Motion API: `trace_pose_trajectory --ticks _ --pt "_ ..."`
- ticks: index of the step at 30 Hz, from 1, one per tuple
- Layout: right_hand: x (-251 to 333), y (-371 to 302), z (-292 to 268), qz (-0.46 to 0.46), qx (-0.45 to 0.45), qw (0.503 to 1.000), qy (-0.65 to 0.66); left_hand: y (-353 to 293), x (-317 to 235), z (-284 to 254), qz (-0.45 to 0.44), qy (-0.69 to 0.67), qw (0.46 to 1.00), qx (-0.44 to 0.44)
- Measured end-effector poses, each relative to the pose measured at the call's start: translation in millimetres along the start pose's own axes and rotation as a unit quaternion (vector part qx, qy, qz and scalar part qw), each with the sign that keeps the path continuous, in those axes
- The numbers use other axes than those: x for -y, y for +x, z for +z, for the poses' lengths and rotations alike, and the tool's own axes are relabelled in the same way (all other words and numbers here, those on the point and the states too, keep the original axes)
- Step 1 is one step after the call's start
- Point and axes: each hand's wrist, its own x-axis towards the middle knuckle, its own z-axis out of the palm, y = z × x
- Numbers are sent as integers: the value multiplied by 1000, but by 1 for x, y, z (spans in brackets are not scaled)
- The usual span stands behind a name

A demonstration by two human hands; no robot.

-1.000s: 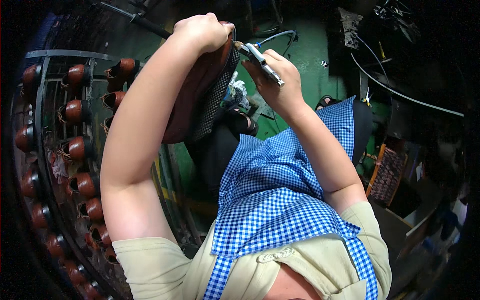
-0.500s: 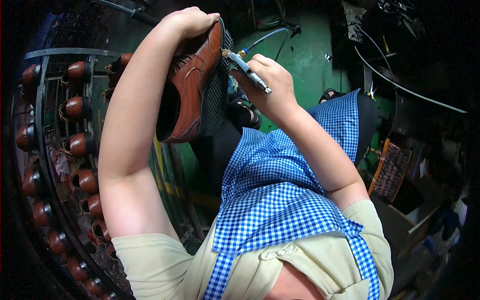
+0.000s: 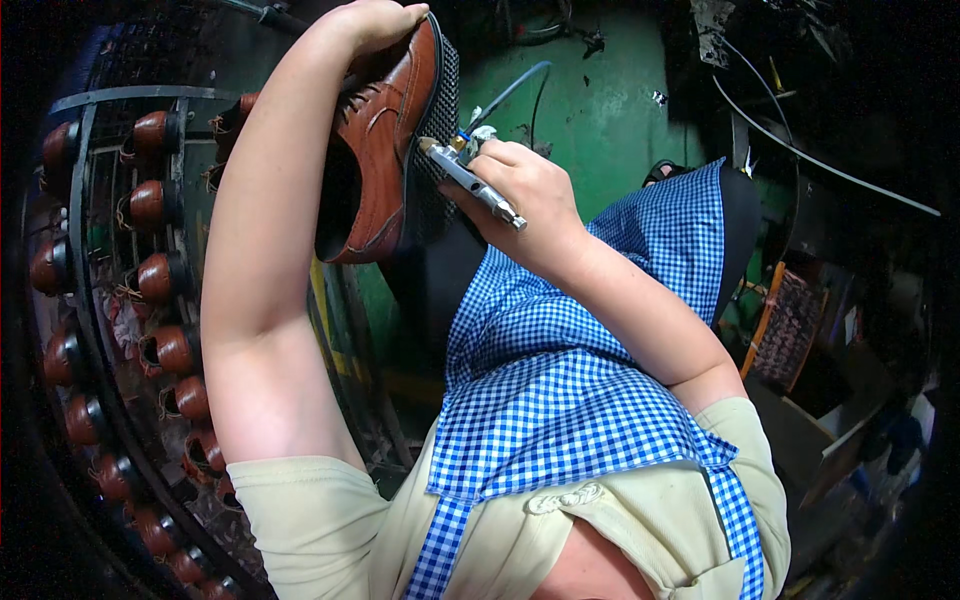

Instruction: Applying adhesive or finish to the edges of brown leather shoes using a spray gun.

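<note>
A brown leather lace-up shoe (image 3: 385, 160) with a dark, patterned sole is held up on its side, its toe toward the top. My left hand (image 3: 378, 24) grips it by the toe end, the fingers partly hidden behind it. My right hand (image 3: 525, 190) is closed around a small silver spray gun (image 3: 475, 185) with a blue hose fitting. The gun's nozzle points at the shoe's side, close to the edge of the sole. Whether the nozzle touches the shoe, I cannot tell. A thin hose (image 3: 515, 85) curves away from the gun.
On my left stands a metal rack (image 3: 85, 200) with rows of brown shoes (image 3: 155, 205). The floor (image 3: 610, 110) is green. A pale hose (image 3: 800, 150) crosses at the upper right, and an orange-edged patterned panel (image 3: 790, 330) stands at the right.
The spray gun in my right hand has moved down and left along the sole's edge, from near the toe toward the shoe's middle. My left hand and the shoe have shifted slightly up.
</note>
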Motion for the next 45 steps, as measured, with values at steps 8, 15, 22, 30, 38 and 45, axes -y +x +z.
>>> trace_pose_trajectory --ticks 8,15,22,30,38,45 --pt "-2 -10 -4 0 7 1000 2 -35 -64 -25 -28 91 995 39" --pt "9 -16 -2 -12 34 999 14 -42 -56 -26 -31 78 996 36" --pt "9 -20 -3 -17 49 999 -1 -48 -49 -28 -68 40 996 34" --pt "-50 -22 -18 87 -29 995 -50 -90 -6 -26 -15 -265 959 -94" --pt "-78 -30 21 67 56 991 -101 -299 1 26 126 -92 946 -283" --pt "-82 -32 20 75 112 986 -94 -313 -31 25 191 -31 961 -199"
